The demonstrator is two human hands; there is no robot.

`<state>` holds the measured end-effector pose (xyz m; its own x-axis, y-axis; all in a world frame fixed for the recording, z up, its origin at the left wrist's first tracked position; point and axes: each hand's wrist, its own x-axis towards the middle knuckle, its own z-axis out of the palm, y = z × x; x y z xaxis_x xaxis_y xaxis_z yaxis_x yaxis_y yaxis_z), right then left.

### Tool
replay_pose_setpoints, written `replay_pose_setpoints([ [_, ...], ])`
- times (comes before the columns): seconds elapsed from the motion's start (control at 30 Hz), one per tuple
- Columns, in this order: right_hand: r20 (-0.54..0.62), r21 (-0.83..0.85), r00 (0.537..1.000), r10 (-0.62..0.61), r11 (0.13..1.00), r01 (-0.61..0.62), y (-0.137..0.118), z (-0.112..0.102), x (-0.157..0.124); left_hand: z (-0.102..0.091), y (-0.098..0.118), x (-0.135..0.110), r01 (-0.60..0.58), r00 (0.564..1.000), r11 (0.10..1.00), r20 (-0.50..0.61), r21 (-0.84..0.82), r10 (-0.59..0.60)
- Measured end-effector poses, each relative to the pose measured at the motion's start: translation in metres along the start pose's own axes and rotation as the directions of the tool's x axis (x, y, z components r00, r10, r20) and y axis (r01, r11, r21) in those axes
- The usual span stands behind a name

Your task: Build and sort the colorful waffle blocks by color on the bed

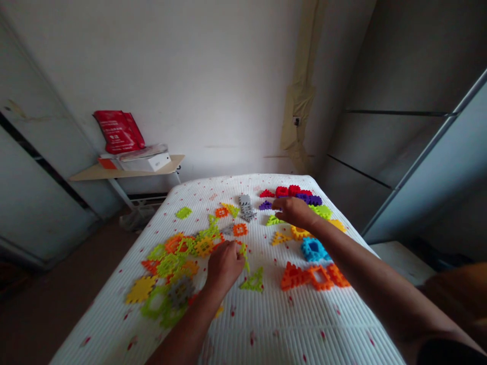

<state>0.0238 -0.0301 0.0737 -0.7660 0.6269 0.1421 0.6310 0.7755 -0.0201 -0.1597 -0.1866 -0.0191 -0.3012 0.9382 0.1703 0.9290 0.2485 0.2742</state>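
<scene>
My left hand (pixel 225 264) is closed, its fingertips pinched on a lime-green interlocking plastic tile (pixel 244 252) that shows only in part. A green triangle tile (pixel 253 280) lies just right of that wrist. Farther off, my right hand (pixel 293 211) is held with fingers bent and a gap at their tips, above a flat green triangle tile (pixel 273 220). Beside its fingertips lies a purple triangle tile (pixel 265 205). A mixed heap of tiles, with a yellow square tile (pixel 141 290) at its edge and a grey tile (pixel 181 291), spreads left of my left hand.
Tiles lie grouped by colour on the right: red (pixel 282 191), blue (pixel 314 249) and orange (pixel 320 277). Grey tiles (pixel 245 205) lie near the middle of the white quilted mattress (pixel 266 334). A small table (pixel 91 173) bears boxes and a red bag (pixel 118 132). Cabinets (pixel 380 147) stand right.
</scene>
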Motion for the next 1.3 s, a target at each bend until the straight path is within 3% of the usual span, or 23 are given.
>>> replay_pose_setpoints([
  [0.07,-0.088,0.052,0.996,-0.008,0.999,0.013,0.001,-0.005,-0.001,-0.001,-0.001,0.003,0.023,0.999,0.99,-0.038,-0.136,-0.028],
  [0.17,-0.198,0.209,0.969,-0.146,0.96,0.188,-0.004,-0.006,-0.003,0.002,-0.001,0.008,0.03,0.998,0.905,-0.043,-0.425,-0.053],
  [0.27,-0.216,0.311,0.91,-0.353,0.859,0.407,-0.019,0.003,-0.006,0.007,0.0,0.009,0.049,0.998,0.708,0.008,-0.704,-0.061],
  [0.33,-0.187,0.338,0.874,-0.449,0.805,0.486,-0.031,0.012,-0.008,0.008,0.002,0.009,0.09,0.996,0.57,0.067,-0.817,-0.061],
  [0.5,-0.053,0.372,0.839,-0.542,0.769,0.52,-0.049,0.034,-0.007,0.004,-0.001,0.007,0.235,0.972,0.306,0.224,-0.923,-0.071],
  [0.67,-0.059,0.311,0.819,-0.57,0.77,0.558,-0.052,0.042,-0.006,0.005,-0.01,0.008,0.276,0.961,0.084,0.271,-0.958,-0.058],
  [0.87,-0.062,0.201,0.818,-0.571,0.796,0.571,-0.061,0.038,-0.012,0.01,-0.01,0.009,0.287,0.954,-0.012,0.287,-0.958,-0.092],
  [1.0,-0.058,0.209,0.839,-0.541,0.815,0.541,-0.06,0.037,-0.01,0.008,-0.007,0.01,0.252,0.958,-0.059,0.258,-0.966,-0.128],
  [1.03,-0.061,0.224,0.865,-0.498,0.838,0.499,-0.055,0.037,-0.007,0.008,-0.007,0.01,0.232,0.958,-0.081,0.242,-0.969,-0.156],
  [1.13,-0.085,0.248,0.977,-0.197,0.945,0.212,-0.026,0.035,0.003,0.009,-0.011,0.011,0.166,0.946,-0.117,0.192,-0.979,-0.261],
  [1.17,-0.101,0.244,0.992,-0.075,0.965,0.097,-0.013,0.034,0.007,0.009,-0.013,0.011,0.154,0.941,-0.113,0.18,-0.982,-0.285],
  [1.23,-0.133,0.223,0.987,0.087,0.973,-0.056,0.01,0.035,0.014,0.012,-0.016,0.012,0.138,0.937,-0.097,0.161,-0.986,-0.311],
  [1.3,-0.144,0.204,0.977,0.154,0.971,-0.123,0.027,0.038,0.018,0.016,-0.019,0.013,0.13,0.937,-0.074,0.147,-0.989,-0.316],
])
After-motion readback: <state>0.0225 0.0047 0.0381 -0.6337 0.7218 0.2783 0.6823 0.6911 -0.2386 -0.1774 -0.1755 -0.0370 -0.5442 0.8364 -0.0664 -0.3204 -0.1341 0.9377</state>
